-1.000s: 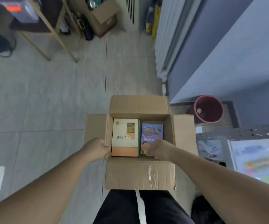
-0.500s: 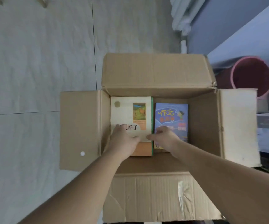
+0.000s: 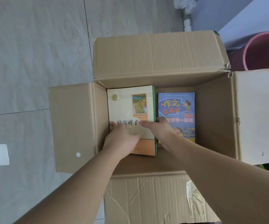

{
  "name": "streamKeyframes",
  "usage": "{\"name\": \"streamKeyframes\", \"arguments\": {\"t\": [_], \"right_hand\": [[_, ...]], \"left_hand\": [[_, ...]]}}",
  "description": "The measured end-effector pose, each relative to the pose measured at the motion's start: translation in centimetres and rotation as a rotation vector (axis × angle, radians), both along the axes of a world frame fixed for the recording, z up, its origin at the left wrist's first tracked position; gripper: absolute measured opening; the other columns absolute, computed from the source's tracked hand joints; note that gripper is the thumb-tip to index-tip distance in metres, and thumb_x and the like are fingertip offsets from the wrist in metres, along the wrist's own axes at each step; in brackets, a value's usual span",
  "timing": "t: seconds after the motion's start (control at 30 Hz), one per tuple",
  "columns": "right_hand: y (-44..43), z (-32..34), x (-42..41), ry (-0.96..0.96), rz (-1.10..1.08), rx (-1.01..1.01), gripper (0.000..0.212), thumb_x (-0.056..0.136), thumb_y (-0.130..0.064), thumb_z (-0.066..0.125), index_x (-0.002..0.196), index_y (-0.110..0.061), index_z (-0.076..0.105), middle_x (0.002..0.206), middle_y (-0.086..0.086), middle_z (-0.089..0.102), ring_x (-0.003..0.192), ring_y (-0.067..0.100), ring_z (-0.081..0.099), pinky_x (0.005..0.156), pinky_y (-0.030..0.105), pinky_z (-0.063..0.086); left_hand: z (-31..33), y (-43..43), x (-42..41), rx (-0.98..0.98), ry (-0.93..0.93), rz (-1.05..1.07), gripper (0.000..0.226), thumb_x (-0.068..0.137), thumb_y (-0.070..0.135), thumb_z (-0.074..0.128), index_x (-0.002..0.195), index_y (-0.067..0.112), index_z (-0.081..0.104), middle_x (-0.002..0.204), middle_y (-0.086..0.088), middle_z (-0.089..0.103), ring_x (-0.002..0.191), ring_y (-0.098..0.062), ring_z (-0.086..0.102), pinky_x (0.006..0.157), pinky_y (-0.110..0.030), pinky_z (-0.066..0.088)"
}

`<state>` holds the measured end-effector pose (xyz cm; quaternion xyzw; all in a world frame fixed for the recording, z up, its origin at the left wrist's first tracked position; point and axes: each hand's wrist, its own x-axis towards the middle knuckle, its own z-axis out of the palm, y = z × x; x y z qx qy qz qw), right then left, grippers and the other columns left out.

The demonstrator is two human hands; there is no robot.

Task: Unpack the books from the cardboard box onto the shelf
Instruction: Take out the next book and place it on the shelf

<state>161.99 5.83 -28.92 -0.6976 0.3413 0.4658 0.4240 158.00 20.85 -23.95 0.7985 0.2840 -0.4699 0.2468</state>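
Note:
An open cardboard box sits on the floor with all flaps spread. Inside on the left lies a cream book with an orange bottom band, on top of a green-edged stack. A blue book lies flat beside it on the right. My left hand rests on the cream book's lower left, fingers curled over its left edge. My right hand grips the same book's right edge, thumb on the cover, fingers tucked into the gap beside the blue book. No shelf is in view.
Grey floor tiles stretch to the left. A pink bin stands at the right behind the box. A white radiator foot and pipe stand at the back by a blue-grey wall.
The view has dropped closer over the box. Both hands moved from the box's front rim down inside and closed around the cream book's two side edges.

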Motion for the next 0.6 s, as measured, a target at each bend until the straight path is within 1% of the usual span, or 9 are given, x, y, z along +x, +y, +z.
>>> {"name": "streamKeyframes", "arguments": {"t": [0.1,0.17,0.23,0.27,0.33,0.37,0.4,0.5,0.6], "right_hand": [[0.0,-0.3,-0.3,0.003,-0.036,0.048,0.092,0.075,-0.059,0.084,0.146,-0.019,0.042,0.136,0.002,0.053,0.122,0.027,0.049,0.095,0.041,0.040],[-0.1,-0.6,-0.7,-0.015,-0.061,0.064,0.086,0.079,-0.057,0.083,0.145,-0.022,0.041,0.133,0.001,0.051,0.118,0.025,0.049,0.094,0.042,0.041],[-0.5,-0.8,-1.0,-0.048,-0.066,0.069,0.069,0.082,-0.052,0.082,0.134,-0.025,0.046,0.129,0.001,0.059,0.114,0.026,0.056,0.092,0.041,0.045],[-0.8,-0.8,-1.0,-0.056,-0.082,0.079,0.063,0.084,-0.048,0.082,0.132,-0.027,0.047,0.125,-0.001,0.063,0.110,0.024,0.059,0.088,0.039,0.046],[-1.8,-0.6,-0.8,-0.045,-0.135,0.135,0.055,0.088,-0.039,0.082,0.133,-0.032,0.051,0.110,-0.013,0.067,0.100,0.013,0.062,0.078,0.031,0.046],[-2.4,-0.5,-0.6,-0.036,-0.147,0.169,0.052,0.089,-0.036,0.082,0.133,-0.034,0.054,0.105,-0.020,0.067,0.100,0.010,0.063,0.078,0.030,0.046],[-3.2,-0.4,-0.4,-0.022,-0.147,0.195,0.049,0.090,-0.034,0.082,0.133,-0.035,0.059,0.105,-0.024,0.069,0.104,0.011,0.064,0.083,0.032,0.049],[-5.4,-0.4,0.2,0.030,-0.139,0.234,0.041,0.091,-0.029,0.080,0.130,-0.033,0.068,0.124,-0.009,0.077,0.121,0.024,0.067,0.105,0.046,0.051],[-7.4,-0.7,0.2,0.084,-0.187,0.281,0.040,0.093,-0.018,0.078,0.131,-0.028,0.069,0.124,0.003,0.080,0.117,0.029,0.074,0.103,0.049,0.056]], "left_hand": [[-0.1,0.2,0.0,-0.013,-0.031,0.069,0.067,0.089,0.043,0.057,0.152,0.023,0.047,0.170,-0.012,0.030,0.112,-0.030,0.068,0.074,-0.027,0.044],[0.2,0.2,-0.3,-0.042,-0.093,0.196,0.061,0.088,0.039,0.060,0.147,0.024,0.053,0.134,0.002,0.063,0.088,-0.017,0.069,0.066,-0.025,0.043],[0.5,0.1,-0.4,-0.053,-0.164,0.380,0.057,0.089,0.036,0.064,0.144,0.025,0.055,0.099,0.017,0.064,0.071,0.000,0.062,0.057,-0.020,0.041],[0.6,0.0,-0.5,-0.047,-0.204,0.426,0.059,0.090,0.035,0.067,0.146,0.024,0.053,0.106,0.016,0.065,0.073,0.003,0.061,0.059,-0.017,0.040],[0.5,-0.3,-0.9,-0.043,-0.267,0.433,0.071,0.089,0.037,0.072,0.153,0.023,0.042,0.146,0.005,0.056,0.112,-0.007,0.065,0.083,-0.018,0.043],[0.2,-0.5,-1.0,-0.057,-0.280,0.434,0.080,0.088,0.039,0.075,0.156,0.022,0.036,0.158,0.003,0.045,0.132,-0.013,0.057,0.098,-0.022,0.042],[-0.1,-0.8,-1.1,-0.083,-0.280,0.455,0.087,0.086,0.040,0.078,0.158,0.021,0.032,0.161,0.002,0.042,0.140,-0.016,0.051,0.107,-0.027,0.042],[-1.2,-1.7,-1.1,-0.177,-0.189,0.657,0.103,0.080,0.043,0.086,0.160,0.019,0.025,0.152,0.001,0.057,0.130,-0.019,0.059,0.110,-0.037,0.046],[-2.4,-2.7,-1.0,-0.216,-0.068,0.820,0.110,0.077,0.053,0.085,0.161,0.015,0.025,0.152,-0.003,0.057,0.135,-0.027,0.057,0.115,-0.046,0.044]]}}
